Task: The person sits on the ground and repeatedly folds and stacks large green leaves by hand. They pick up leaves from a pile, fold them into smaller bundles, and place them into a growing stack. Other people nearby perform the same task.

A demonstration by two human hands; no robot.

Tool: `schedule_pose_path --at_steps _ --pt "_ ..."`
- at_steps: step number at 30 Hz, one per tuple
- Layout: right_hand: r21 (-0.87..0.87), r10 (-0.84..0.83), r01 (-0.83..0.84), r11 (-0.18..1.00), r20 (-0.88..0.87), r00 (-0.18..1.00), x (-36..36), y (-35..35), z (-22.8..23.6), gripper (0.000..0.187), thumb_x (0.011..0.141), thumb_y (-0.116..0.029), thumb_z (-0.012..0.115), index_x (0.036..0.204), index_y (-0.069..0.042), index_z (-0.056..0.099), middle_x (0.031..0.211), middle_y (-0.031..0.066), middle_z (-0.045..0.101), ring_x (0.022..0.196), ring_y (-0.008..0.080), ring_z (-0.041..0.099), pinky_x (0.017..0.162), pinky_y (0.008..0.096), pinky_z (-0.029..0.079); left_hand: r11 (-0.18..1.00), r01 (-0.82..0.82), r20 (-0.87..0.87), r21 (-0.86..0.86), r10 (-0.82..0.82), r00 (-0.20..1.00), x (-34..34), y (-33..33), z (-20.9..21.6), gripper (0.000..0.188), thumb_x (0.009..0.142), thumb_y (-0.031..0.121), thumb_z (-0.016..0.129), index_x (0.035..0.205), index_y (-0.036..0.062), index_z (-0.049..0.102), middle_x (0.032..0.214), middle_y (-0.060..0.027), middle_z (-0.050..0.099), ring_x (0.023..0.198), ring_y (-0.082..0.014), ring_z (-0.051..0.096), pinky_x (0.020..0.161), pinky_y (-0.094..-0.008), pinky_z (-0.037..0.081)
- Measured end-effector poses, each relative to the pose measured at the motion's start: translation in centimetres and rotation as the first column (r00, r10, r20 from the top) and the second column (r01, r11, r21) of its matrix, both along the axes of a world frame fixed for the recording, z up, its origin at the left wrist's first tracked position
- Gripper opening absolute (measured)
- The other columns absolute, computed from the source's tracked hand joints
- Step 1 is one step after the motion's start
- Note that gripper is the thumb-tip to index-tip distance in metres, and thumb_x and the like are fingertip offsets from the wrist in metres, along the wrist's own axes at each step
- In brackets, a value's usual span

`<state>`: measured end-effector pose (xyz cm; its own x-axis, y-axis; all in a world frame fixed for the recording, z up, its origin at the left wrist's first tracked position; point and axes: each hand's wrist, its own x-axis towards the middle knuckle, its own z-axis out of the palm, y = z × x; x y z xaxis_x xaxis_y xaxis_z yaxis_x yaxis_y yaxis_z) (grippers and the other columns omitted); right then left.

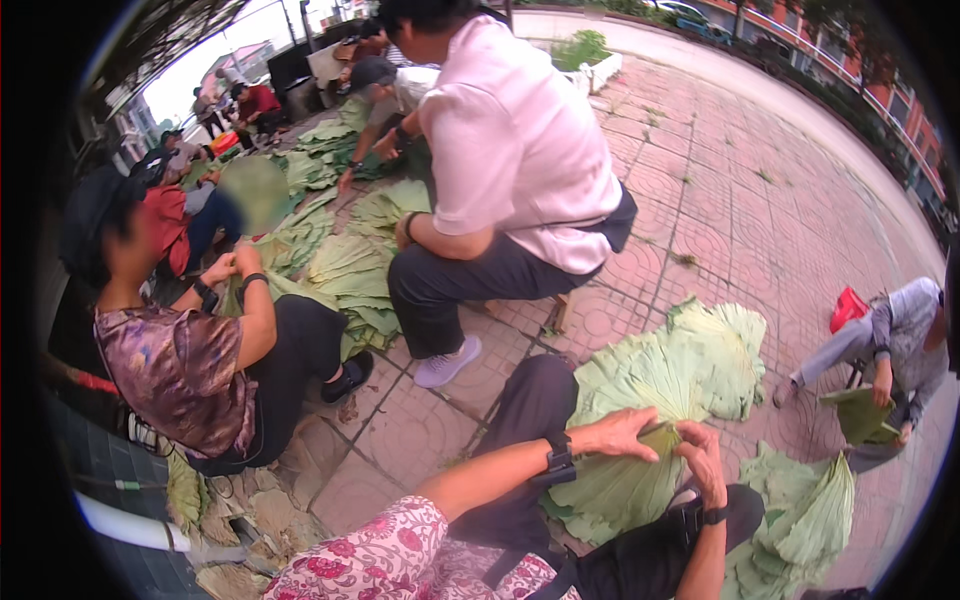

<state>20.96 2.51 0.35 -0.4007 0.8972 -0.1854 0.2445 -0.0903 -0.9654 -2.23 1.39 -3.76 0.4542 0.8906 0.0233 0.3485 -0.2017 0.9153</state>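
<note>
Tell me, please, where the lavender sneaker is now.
In the head view, the lavender sneaker sits just left of centre on the pink paving, worn by the pink-shirted co-worker, up and left of the camera wearer's left hand.

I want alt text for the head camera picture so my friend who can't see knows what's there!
The camera wearer's left hand and right hand meet at a big pale-green leaf above the lap. More leaves lie on pink paving. Other people sit nearby, one in a pale pink shirt.
</note>
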Motion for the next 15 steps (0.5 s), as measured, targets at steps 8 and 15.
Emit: schedule_pose_path --at_steps 8,15 --pt "-0.018 0.081 -0.08 0.997 0.151 0.985 3.0 -2.0 2.7 0.032 0.082 -0.019 0.082 0.104 0.002 0.072 0.089 0.0036 0.07 0.082 0.0116 0.06 0.074 0.0303 0.049 0.995 0.105 -0.113 0.002 -0.104 0.988 1.8 -0.2 3.6 0.063 0.075 0.043 0.084 0.119 0.0063 0.057 0.096 -0.0146 0.064 0.093 -0.0336 0.064 0.081 -0.0434 0.05" --pt "0.265 0.066 -0.179 0.947 0.386 0.92 4.8 -4.7 1.4 0.031 0.081 -0.014 0.079 0.108 -0.001 0.073 0.093 0.0165 0.07 0.083 0.0279 0.067 0.074 0.0384 0.05 0.914 0.235 -0.194 0.329 -0.178 0.965 3.2 -0.1 1.7 0.072 0.077 0.027 0.081 0.14 0.011 0.051 0.131 -0.0186 0.052 0.124 -0.0364 0.05 0.106 -0.048 0.04"
